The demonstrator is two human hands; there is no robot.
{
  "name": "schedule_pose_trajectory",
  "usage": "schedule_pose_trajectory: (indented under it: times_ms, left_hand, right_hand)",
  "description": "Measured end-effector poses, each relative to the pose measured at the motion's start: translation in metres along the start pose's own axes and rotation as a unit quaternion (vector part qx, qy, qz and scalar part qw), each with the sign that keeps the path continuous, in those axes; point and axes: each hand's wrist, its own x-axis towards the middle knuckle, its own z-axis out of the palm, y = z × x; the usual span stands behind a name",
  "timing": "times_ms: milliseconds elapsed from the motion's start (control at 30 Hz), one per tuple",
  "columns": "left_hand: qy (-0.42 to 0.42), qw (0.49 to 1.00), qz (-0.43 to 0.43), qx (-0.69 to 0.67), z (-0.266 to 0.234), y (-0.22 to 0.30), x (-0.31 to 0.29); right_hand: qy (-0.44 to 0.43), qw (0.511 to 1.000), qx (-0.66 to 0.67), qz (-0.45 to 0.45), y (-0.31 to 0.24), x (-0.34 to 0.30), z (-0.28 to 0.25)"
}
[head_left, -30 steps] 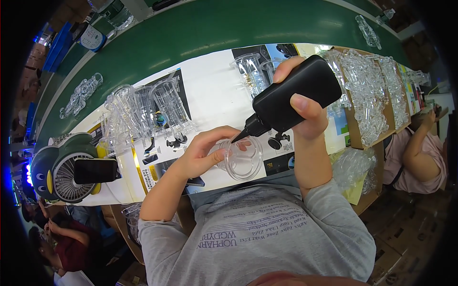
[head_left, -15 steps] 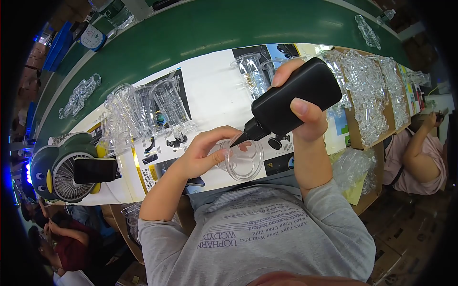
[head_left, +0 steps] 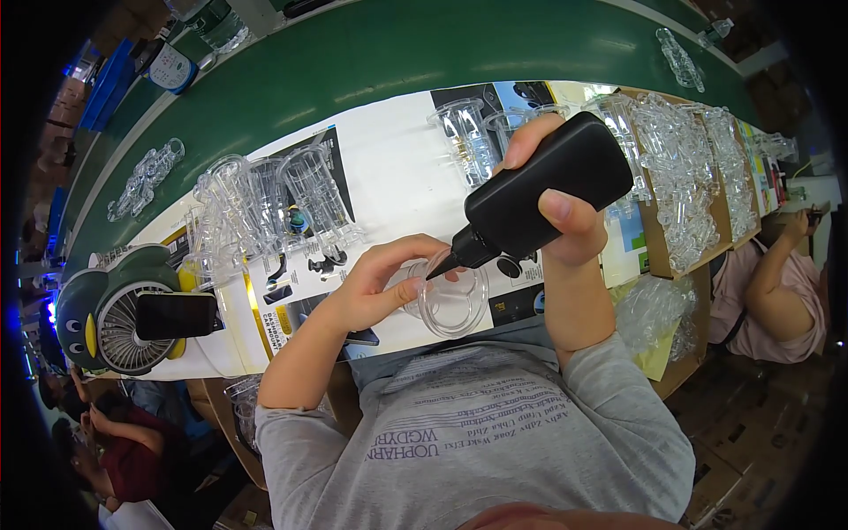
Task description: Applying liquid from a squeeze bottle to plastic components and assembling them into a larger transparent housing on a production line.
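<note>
Left hand (head_left: 378,281), half-curled, is gripping the clear cup (head_left: 455,306), frame centre | right hand (head_left: 576,221), wrapped round, is holding the black bottle (head_left: 548,190) nozzle-down, right of centre | cup is looking light, stiff, slick; its wall is inviting gentle pressure; bottle is seeming squeezable mid-body

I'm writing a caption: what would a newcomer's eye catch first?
Probably the black bottle, tilted in the right hand, its nozzle aimed at the clear cup in the left hand. Next, the bird-faced fan at far left, a phone in front. Then the heaped clear parts at right.
</note>
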Motion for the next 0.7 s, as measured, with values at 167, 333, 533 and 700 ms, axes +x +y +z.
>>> schedule_pose_trajectory:
  times_ms: [167, 333, 533, 700]
  left_hand:
    - [0.0, 1.0, -0.003, 0.0, -0.0001, -0.0002, 0.0004]
    - [0.001, 1.0, 0.0, -0.012, 0.0011, 0.0006, 0.0008]
    - [0.008, 1.0, -0.005, -0.021, 0.0029, 0.0021, 0.0012]
    - [0.01, 1.0, -0.004, -0.017, 0.0028, 0.0027, 0.0011]
  right_hand:
    - [0.004, 1.0, 0.0, 0.006, -0.0009, -0.0006, 0.0006]
    - [0.004, 0.998, -0.061, -0.006, -0.0001, 0.0021, 0.0017]
    - [0.042, 0.998, 0.039, 0.011, 0.0012, 0.0034, 0.0001]
    - [0.054, 0.996, 0.073, 0.021, 0.001, 0.0049, 0.0001]
